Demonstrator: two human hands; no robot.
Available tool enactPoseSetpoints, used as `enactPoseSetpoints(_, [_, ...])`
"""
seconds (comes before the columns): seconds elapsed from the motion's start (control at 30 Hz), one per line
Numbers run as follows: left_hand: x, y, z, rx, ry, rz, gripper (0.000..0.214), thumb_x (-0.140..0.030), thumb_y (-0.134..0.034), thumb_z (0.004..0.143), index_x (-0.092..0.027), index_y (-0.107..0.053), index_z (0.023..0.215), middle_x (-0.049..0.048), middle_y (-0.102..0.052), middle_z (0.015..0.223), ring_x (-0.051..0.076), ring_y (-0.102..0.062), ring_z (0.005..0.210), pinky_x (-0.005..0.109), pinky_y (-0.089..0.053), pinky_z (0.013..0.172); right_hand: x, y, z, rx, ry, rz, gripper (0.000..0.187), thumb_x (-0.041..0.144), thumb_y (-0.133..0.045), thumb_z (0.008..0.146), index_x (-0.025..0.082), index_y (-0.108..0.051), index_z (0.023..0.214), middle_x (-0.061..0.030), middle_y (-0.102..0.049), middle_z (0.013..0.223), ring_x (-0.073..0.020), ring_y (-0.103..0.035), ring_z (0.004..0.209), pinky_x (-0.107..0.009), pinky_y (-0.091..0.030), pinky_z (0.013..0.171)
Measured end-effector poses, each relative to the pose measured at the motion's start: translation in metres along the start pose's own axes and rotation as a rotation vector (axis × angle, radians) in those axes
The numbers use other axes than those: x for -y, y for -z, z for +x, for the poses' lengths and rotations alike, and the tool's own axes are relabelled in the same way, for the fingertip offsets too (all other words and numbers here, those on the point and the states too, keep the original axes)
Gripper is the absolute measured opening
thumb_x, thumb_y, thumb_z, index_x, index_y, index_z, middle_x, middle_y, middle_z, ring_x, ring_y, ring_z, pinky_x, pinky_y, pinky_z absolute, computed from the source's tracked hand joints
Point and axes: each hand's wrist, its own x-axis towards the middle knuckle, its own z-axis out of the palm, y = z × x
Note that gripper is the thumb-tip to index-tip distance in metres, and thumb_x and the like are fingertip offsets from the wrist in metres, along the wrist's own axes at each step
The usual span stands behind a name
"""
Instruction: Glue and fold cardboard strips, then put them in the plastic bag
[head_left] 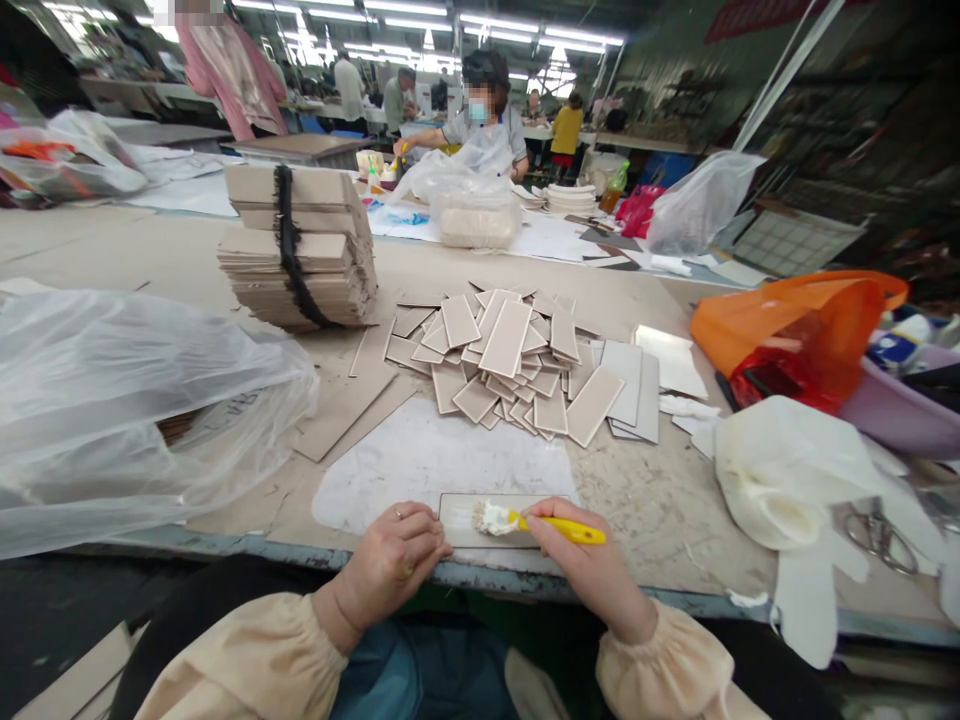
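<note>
A flat rectangular board piece lies at the table's front edge, on a white sheet. My left hand, fingers curled and closed, grips the board's left end. My right hand is closed around the yellow handle of a brush. White paste clings to the bristles, which touch the board's surface and leave pale streaks there. Just beyond the sheet sits a loose heap of similar beige pieces.
Behind the heap at left stands a strapped stack of boards. Clear plastic bags cover the left side. At right are a white paper roll, scissors and an orange bag. A co-worker sits across the table.
</note>
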Motion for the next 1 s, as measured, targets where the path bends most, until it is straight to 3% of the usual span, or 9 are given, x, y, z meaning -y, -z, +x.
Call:
enactPoseSetpoints(0.23, [0.001, 0.0, 0.0, -0.012, -0.009, -0.017, 0.009, -0.01, -0.06, 0.087, -0.017, -0.063, 0.083, 0.0012, -0.066, 0.082, 0.015, -0.058, 0.089, 0.033, -0.051, 0.088, -0.004, 0.036, -0.008, -0.097, -0.035, -0.093, 0.022, 0.036, -0.058, 0.087, 0.02, -0.07, 0.079, -0.0004, -0.065, 0.074, -0.019, -0.058, 0.07, -0.027, -0.043, 0.062])
enactPoseSetpoints(0.37, [0.003, 0.0, 0.0, -0.011, -0.032, -0.003, 0.009, -0.01, -0.06, 0.088, -0.017, -0.064, 0.086, 0.0013, -0.066, 0.082, 0.015, -0.058, 0.089, 0.033, -0.051, 0.088, -0.008, 0.053, -0.013, -0.174, -0.094, -0.148, 0.024, 0.04, -0.059, 0.085, 0.02, -0.069, 0.077, 0.0004, -0.063, 0.069, -0.0181, -0.056, 0.064, -0.027, -0.041, 0.058])
enactPoseSetpoints(0.57, [0.002, -0.001, 0.0, -0.024, -0.03, -0.022, 0.01, -0.01, -0.058, 0.088, -0.017, -0.065, 0.085, 0.0016, -0.066, 0.082, 0.015, -0.058, 0.088, 0.033, -0.051, 0.086, -0.005, 0.069, -0.026, -0.233, -0.09, -0.209, 0.026, 0.043, -0.06, 0.086, 0.021, -0.066, 0.074, 0.0017, -0.06, 0.067, -0.0166, -0.053, 0.063, -0.025, -0.04, 0.058])
enactPoseSetpoints(0.7, [0.0, 0.001, 0.001, -0.03, -0.018, -0.036, 0.011, -0.009, -0.058, 0.087, -0.017, -0.065, 0.085, 0.0021, -0.065, 0.081, 0.015, -0.059, 0.088, 0.033, -0.052, 0.086, 0.006, 0.052, -0.025, -0.239, -0.068, -0.115, 0.025, 0.043, -0.06, 0.088, 0.021, -0.067, 0.078, 0.0021, -0.057, 0.064, -0.0156, -0.051, 0.06, -0.025, -0.038, 0.055])
enactPoseSetpoints(0.9, [-0.003, 0.002, 0.002, -0.03, -0.008, -0.064, 0.013, -0.006, -0.057, 0.086, -0.017, -0.065, 0.088, 0.0036, -0.066, 0.083, 0.016, -0.059, 0.09, 0.033, -0.052, 0.087, 0.014, -0.008, -0.006, -0.01, 0.012, 0.016, 0.024, 0.036, -0.057, 0.089, 0.019, -0.066, 0.076, 0.0023, -0.057, 0.063, -0.0138, -0.05, 0.059, -0.023, -0.038, 0.056])
enactPoseSetpoints(1.0, [-0.002, 0.001, 0.002, -0.025, -0.009, -0.07, 0.014, -0.006, -0.056, 0.086, -0.017, -0.065, 0.086, 0.0036, -0.066, 0.083, 0.016, -0.059, 0.089, 0.034, -0.052, 0.086, 0.009, -0.023, -0.001, 0.018, 0.029, 0.005, 0.021, 0.032, -0.057, 0.089, 0.019, -0.066, 0.074, 0.0019, -0.06, 0.068, -0.0139, -0.053, 0.064, -0.023, -0.039, 0.059])
